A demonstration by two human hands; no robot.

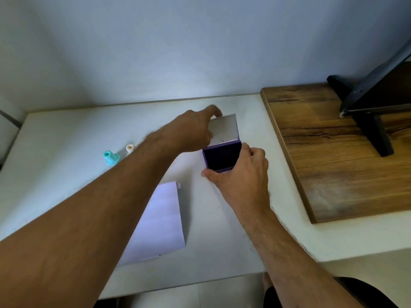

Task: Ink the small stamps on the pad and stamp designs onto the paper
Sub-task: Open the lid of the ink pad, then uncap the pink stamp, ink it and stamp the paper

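A purple ink pad (221, 157) lies on the white table, its dark pad exposed and its grey-lined lid (224, 127) standing up behind it. My left hand (193, 132) grips the lid's left edge, fingers over its top. My right hand (240, 174) holds the pad's base at the near right corner, thumb along the front. A teal stamp (110, 157) and a cream stamp (129, 148) stand to the left, partly behind my left forearm. A folded white paper (162, 218) lies near the front of the table.
A wooden board (322, 152) covers the right part of the table and carries a black stand (367, 103) with a dark screen. A pale wall rises close behind. The table's front edge (178, 283) runs just below the paper.
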